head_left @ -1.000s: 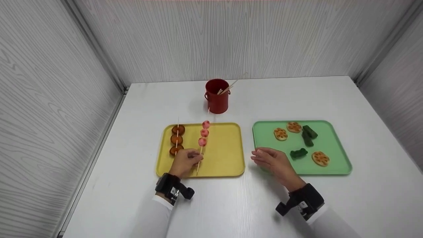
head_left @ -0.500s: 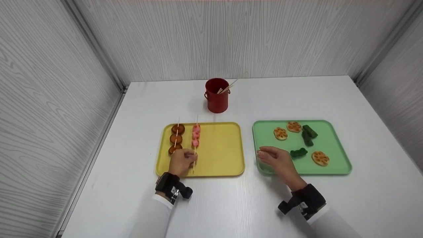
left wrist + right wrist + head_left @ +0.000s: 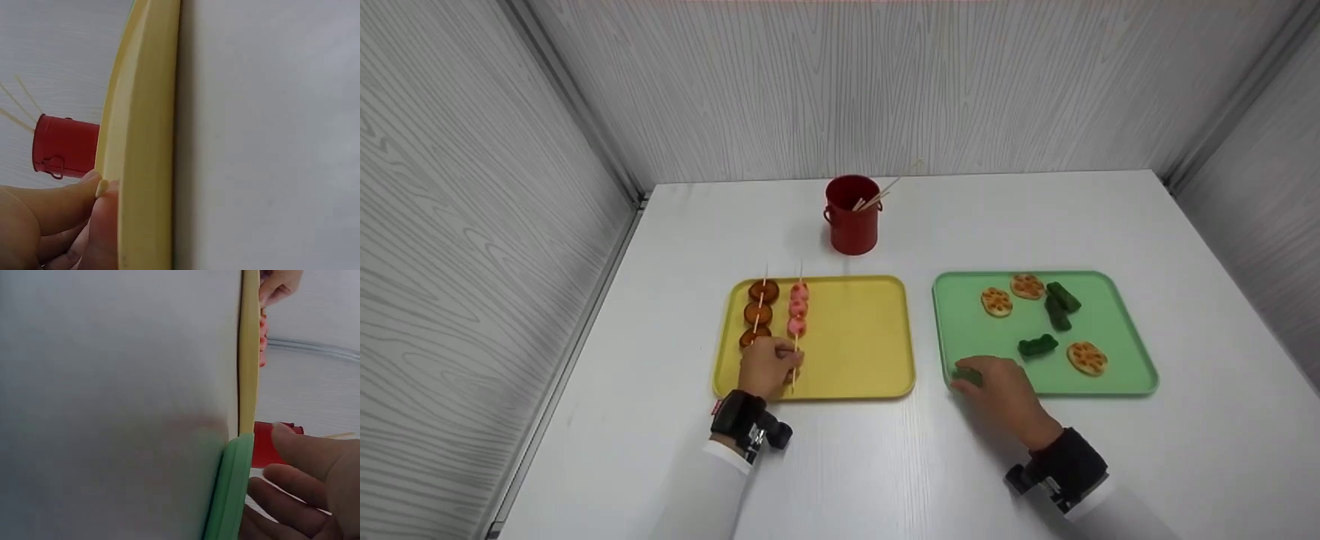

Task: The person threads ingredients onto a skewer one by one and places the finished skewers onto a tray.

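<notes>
My left hand (image 3: pixel 766 367) pinches the lower part of a wooden skewer (image 3: pixel 795 365) between thumb and index finger, over the yellow tray (image 3: pixel 862 375). Three pink balls (image 3: pixel 798 308) are threaded on its upper part. In the left wrist view the skewer's blunt end (image 3: pixel 102 188) shows between the fingertips. Left of it lies a second skewer with three brown round slices (image 3: pixel 758 313), its lower end hidden by the hand. My right hand (image 3: pixel 1001 390) hovers over the front left corner of the green tray (image 3: pixel 1065 386); in the right wrist view, thumb and fingers are apart.
On the green tray lie three lotus root slices (image 3: pixel 1087 358) and several dark green pieces (image 3: pixel 1038 346). A red bucket (image 3: pixel 853 225) holding several skewers stands behind the trays. Wood-grain panels (image 3: pixel 885 90) close off the back and sides of the white table.
My left hand has brought the pink skewer leftward and down beside the brown one. My right hand has moved slightly right and towards me, over the green tray's corner.
</notes>
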### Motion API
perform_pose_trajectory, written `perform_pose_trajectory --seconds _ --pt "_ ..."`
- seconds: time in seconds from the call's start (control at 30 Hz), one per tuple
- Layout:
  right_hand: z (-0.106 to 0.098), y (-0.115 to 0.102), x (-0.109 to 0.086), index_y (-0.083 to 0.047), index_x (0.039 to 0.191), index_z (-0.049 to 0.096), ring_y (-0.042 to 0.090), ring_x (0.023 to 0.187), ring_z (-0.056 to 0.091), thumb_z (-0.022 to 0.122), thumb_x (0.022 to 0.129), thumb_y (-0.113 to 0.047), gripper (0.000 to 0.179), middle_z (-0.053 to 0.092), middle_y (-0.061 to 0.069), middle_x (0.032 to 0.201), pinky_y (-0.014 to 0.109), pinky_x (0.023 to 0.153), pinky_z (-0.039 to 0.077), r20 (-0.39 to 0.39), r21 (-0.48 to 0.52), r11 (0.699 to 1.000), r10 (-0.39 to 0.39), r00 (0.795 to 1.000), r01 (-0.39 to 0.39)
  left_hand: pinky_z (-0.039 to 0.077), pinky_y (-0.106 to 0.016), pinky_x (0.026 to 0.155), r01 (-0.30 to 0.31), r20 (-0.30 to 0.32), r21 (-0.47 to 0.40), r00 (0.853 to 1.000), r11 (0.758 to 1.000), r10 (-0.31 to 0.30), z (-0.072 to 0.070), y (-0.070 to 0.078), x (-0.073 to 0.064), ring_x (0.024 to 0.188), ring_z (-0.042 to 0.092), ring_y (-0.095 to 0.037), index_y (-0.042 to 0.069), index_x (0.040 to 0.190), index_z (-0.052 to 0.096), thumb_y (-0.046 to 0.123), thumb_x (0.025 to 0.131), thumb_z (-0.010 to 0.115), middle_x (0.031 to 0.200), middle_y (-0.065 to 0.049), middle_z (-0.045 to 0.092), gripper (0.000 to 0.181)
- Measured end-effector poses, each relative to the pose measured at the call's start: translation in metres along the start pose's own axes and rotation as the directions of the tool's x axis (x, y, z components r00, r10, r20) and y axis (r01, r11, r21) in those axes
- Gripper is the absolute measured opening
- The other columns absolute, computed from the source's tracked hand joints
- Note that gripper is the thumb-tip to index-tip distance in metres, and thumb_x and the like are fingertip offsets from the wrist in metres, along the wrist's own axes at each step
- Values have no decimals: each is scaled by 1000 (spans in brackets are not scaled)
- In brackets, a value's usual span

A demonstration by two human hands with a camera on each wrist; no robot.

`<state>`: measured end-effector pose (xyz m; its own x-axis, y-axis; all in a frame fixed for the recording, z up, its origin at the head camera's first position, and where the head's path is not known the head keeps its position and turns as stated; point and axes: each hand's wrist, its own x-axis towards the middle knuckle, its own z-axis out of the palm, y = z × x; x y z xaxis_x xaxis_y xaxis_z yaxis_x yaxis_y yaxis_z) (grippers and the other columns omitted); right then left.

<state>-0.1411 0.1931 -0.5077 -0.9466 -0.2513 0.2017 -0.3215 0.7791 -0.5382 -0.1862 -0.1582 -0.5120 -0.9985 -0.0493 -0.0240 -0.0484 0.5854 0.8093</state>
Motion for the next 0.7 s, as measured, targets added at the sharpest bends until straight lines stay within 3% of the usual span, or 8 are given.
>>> perform_pose_trajectory --seconds 0.2,0.43,0.6,0.7 --pt "1 -3 -4 -6 90 76 24 83 67 81 77 -6 14 72 5 87 39 74 55 2 -134 990 -50 999 50 27 -26 48 -50 -30 208 998 977 58 -3 7 1 47 34 -10 8 53 53 11 83 76 49 7 35 38" --pt "0 -6 -5 -9 79 75 18 75 64 83 73 -5 11 69 1 78 31 66 52 54 -167 984 -58 997 66 22 -26 45 -38 -3 318 999 947 41 -9 17 1 46 30 -11 12 49 45 17 83 78 48 7 31 48" --pt "-1 -6 -5 -9 78 76 16 71 62 77 73 6 16 68 0 74 28 63 51 55 -198 975 -89 994 98 22 -26 45 -70 -40 291 996 954 85 -16 36 8 45 30 -11 11 53 46 22 87 75 50 6 29 46" --pt "-1 -5 -6 -10 77 76 14 68 60 72 73 13 23 66 -1 72 25 61 48 47 -214 971 -102 994 110 30 -24 46 -147 -58 220 985 964 163 -18 47 14 48 41 -9 7 63 60 23 89 73 54 5 43 33"
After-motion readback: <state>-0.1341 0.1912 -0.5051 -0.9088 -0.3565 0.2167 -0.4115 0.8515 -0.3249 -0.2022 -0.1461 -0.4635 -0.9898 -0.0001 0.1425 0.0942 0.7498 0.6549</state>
